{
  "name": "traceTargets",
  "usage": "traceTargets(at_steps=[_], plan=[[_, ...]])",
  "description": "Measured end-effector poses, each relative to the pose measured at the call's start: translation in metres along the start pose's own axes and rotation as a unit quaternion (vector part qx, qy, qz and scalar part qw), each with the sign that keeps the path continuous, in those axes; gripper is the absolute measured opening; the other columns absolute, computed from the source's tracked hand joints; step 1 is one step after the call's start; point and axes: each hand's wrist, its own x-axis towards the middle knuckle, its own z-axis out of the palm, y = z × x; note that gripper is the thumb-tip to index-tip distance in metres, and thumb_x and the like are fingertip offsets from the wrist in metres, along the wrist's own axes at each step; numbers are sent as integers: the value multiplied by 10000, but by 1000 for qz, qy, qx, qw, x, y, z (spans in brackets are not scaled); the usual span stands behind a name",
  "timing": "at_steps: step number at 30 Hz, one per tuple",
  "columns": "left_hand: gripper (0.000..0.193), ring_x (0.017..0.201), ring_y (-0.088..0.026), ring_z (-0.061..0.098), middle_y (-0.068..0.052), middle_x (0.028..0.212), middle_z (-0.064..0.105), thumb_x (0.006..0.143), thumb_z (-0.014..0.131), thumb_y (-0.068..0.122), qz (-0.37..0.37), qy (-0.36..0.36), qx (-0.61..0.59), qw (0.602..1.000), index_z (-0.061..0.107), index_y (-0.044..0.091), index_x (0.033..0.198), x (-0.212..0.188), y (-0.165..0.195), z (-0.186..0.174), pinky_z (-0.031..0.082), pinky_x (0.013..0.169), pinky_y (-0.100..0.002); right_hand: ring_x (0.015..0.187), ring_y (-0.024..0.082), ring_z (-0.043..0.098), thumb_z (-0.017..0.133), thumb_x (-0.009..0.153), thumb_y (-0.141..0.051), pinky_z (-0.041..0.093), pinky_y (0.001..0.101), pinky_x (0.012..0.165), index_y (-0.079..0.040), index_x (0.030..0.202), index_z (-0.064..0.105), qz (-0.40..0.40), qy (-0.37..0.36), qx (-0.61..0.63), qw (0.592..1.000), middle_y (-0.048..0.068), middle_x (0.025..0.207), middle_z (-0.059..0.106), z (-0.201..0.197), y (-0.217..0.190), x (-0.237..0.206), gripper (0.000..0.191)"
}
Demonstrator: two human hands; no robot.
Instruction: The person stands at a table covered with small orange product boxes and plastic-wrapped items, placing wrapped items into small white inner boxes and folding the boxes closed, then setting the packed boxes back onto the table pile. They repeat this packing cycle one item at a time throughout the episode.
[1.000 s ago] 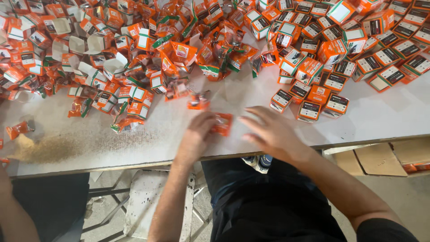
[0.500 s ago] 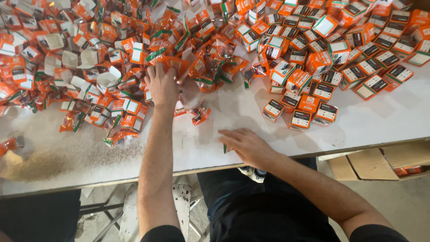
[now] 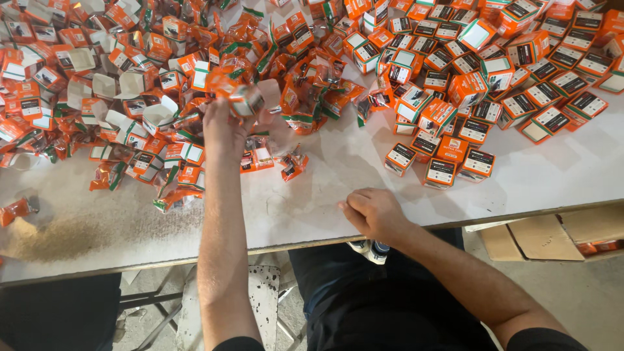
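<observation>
- Our left hand (image 3: pixel 224 127) is stretched to the upper left of the frame, and its grip is clamped on an orange carton (image 3: pixel 242 96) lifted just above the heap of open cartons (image 3: pixel 130 91).
- Our right hand (image 3: pixel 374 211) rests low in the centre on the white bench (image 3: pixel 552 175), fingers curled together into a loose fist; we cannot tell if something small is inside it.
- The carton is held only at one end, so it may slip or get crushed if we squeeze more.
- The forearm lies over loose pouches (image 3: pixel 257 156); pulling back could drag them toward the bench edge.
- The closed boxes (image 3: pixel 442 170) stand close to the right hand, and a careless move may push them over.
- Spilled powder (image 3: pixel 62 231) at lower left could be smeared by the arm.
</observation>
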Motion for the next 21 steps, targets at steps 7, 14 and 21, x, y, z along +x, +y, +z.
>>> traceTargets(at_steps=[7, 14, 21], plan=[[324, 1000, -286, 699, -168, 1151, 650, 1027, 594, 223, 36, 44, -208, 976, 554, 4, 1262, 2, -12, 9, 637, 921, -443, 617, 282, 655, 689, 939, -89, 506, 371, 528, -6, 1093, 627, 55, 37, 87, 994, 113, 917, 681, 0, -9, 4, 186], [157, 1138, -287, 663, -182, 1242, 597, 945, 780, 70, 98, 8, -98, 990, 679, 11, 1050, -1, -42, 29, 656, 1001, -404, 651, 259, 653, 703, 957, -101, 510, 353, 560, -56, 1047, 649, 66, 27, 93, 993, 94, 900, 680, -7, -14, 3, 114], [176, 1321, -483, 431, -145, 1433, 458, 739, 881, 149, 498, 192, 660, 529, 737, 162, 839, -59, -39, 59, 377, 1058, -561, 751, 232, 682, 620, 1000, -55, 536, 327, 621, -51, 1185, 654, 40, 57, 115, 991, 96, 957, 696, -11, -5, -3, 188]])
